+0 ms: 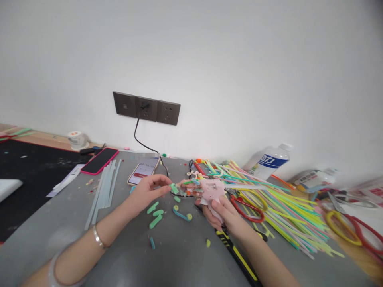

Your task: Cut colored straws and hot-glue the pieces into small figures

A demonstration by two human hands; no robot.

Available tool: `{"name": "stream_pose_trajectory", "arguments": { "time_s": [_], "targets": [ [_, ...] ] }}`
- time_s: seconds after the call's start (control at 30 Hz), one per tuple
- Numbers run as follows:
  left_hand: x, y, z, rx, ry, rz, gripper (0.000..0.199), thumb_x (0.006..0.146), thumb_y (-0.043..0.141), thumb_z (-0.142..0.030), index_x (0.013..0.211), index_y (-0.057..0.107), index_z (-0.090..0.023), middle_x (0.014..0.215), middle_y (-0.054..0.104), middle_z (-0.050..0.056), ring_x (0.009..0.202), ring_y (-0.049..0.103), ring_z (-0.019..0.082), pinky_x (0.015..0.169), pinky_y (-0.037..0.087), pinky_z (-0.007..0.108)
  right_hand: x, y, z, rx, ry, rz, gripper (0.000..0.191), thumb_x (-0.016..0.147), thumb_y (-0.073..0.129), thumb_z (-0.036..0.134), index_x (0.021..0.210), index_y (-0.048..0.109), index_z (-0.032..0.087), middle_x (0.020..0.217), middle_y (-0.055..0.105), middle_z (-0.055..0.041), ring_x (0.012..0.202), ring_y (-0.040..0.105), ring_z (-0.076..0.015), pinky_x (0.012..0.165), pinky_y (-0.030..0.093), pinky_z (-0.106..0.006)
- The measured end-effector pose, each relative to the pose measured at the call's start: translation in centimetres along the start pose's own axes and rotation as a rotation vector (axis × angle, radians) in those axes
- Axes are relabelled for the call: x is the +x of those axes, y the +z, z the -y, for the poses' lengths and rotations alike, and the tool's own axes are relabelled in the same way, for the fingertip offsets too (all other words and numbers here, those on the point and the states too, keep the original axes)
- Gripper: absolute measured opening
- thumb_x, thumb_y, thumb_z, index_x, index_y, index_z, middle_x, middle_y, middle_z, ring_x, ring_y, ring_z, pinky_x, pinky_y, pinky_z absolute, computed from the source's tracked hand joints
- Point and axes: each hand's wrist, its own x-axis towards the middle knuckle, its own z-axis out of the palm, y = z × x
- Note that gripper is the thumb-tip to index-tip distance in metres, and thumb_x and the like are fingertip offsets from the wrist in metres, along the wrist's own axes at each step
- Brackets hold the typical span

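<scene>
My right hand point(220, 211) is wrapped round the handle of a pink glue gun point(211, 191), whose nozzle end points left and is hidden among small coloured bits. A clear glue stick point(245, 186) sticks out of its back. Thumb and fingertips of my left hand point(152, 191) pinch a small green fuzzy piece point(174, 188) beside the nozzle end. Several green fuzzy pieces point(156, 221) lie below my left hand. A blue curved piece with yellow coiled ends point(181, 214) rests on the grey mat between my hands.
Glue sticks point(104, 187), a pink-edged phone point(100, 160) and a lit phone point(143, 171) lie left. Coloured pipe cleaners point(287, 215), red-yellow scissors point(248, 207) and a white bottle point(266, 161) are right. A yellow-black cutter point(237, 257) lies by my right forearm.
</scene>
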Motion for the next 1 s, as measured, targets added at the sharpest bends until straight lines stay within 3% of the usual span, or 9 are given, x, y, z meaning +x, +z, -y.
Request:
{"name": "stream_pose_trajectory", "arguments": {
  "time_s": [0.4,1.0],
  "targets": [
    [0.06,0.05,-0.32,0.005,0.009,-0.014,0.023,0.068,0.078,-0.035,0.077,0.069,-0.016,0.071,0.064,0.0,0.063,0.051,0.012,0.059,0.04,0.021,0.04,0.04,-0.12,-0.008,0.013,-0.02,0.051,0.089,0.055,0.065,0.094,0.06,0.014,0.048,0.038,0.0101,0.034,0.026,-0.0044,0.034,0.023,-0.018],
    [0.08,-0.17,-0.38,0.003,0.07,-0.049,0.018,0.07,0.077,-0.033,0.076,0.07,-0.018,0.073,0.068,-0.001,0.07,0.059,0.013,0.069,0.045,0.023,0.0,-0.06,-0.04,-0.037,0.022,-0.011,0.051,0.09,0.054,0.064,0.095,0.061,0.014,0.049,0.039,0.0095,0.035,0.028,-0.0043,0.036,0.024,-0.018]
  ]
}}
